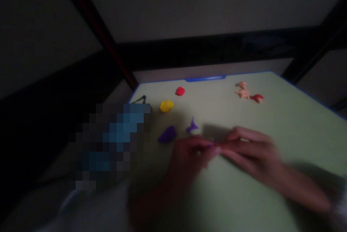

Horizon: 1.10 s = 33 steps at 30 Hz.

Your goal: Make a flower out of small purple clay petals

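Observation:
Over the table, the fingertips of my left hand [188, 157] and my right hand [253, 152] meet in a pinch. Between them shows a tiny bit of purple modelling clay [210, 146], mostly covered by the fingers and blurred. Just beyond my left hand lies a small pointed purple clay piece [193, 127]. To its left rests a larger purple clay lump [167, 135]. Farther back sit a yellow clay lump [166, 106] and a red clay lump [180, 91].
Peach clay shapes [244, 93] lie at the back right, beside a red-and-peach clay piece [258, 98]. The pale table [292, 116] has a blue edge and a blue handle [206, 78] at its far side. A pixelated area [116, 134] covers something at the left.

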{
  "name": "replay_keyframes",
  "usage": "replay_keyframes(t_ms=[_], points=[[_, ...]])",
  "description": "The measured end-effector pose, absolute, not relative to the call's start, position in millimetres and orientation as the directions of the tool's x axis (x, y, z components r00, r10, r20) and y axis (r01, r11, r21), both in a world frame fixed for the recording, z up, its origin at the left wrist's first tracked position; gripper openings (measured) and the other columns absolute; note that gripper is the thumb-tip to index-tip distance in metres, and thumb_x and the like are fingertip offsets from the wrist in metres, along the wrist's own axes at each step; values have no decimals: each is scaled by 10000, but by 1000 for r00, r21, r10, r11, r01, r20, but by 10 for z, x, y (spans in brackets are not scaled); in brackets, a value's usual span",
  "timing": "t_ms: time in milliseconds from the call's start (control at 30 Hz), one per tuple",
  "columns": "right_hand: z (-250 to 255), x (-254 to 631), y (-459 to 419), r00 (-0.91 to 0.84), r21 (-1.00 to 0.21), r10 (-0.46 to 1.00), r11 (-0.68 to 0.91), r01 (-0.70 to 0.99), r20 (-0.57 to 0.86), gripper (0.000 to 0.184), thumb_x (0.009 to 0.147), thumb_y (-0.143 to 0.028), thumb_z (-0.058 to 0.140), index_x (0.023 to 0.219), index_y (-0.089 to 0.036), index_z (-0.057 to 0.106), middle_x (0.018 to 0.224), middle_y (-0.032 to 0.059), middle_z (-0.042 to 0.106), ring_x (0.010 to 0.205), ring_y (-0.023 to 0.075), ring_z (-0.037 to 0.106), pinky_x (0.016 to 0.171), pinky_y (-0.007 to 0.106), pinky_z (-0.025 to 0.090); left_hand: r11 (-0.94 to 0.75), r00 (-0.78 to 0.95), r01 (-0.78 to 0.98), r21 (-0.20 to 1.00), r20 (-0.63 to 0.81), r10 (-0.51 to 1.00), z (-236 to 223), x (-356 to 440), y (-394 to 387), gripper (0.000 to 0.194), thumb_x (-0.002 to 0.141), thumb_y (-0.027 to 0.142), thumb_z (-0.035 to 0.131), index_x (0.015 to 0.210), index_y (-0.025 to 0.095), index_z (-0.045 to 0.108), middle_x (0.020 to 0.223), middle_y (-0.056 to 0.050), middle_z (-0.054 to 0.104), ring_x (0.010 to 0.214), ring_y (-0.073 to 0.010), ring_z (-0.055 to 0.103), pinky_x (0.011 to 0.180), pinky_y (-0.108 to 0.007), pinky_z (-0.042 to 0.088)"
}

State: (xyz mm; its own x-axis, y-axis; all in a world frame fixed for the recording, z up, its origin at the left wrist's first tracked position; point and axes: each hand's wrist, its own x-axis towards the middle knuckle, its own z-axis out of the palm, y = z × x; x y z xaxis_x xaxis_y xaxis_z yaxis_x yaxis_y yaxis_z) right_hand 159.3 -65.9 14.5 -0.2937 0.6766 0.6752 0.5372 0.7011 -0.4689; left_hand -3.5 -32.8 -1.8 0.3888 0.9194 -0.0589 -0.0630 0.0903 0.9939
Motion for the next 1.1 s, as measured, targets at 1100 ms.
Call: replay_keyframes(t_ms=[1100], points=[[155, 1600, -639, -285, -456, 666, 705, 543, 690, 153, 836, -159, 577, 848, -102, 719, 642, 55, 608, 549, 99, 567, 466, 194, 442, 268, 344, -100, 958, -219, 913, 53, -53, -362, 293, 700, 347, 610, 501, 147, 528, 422, 47, 441, 359, -45, 335, 345, -179, 223]])
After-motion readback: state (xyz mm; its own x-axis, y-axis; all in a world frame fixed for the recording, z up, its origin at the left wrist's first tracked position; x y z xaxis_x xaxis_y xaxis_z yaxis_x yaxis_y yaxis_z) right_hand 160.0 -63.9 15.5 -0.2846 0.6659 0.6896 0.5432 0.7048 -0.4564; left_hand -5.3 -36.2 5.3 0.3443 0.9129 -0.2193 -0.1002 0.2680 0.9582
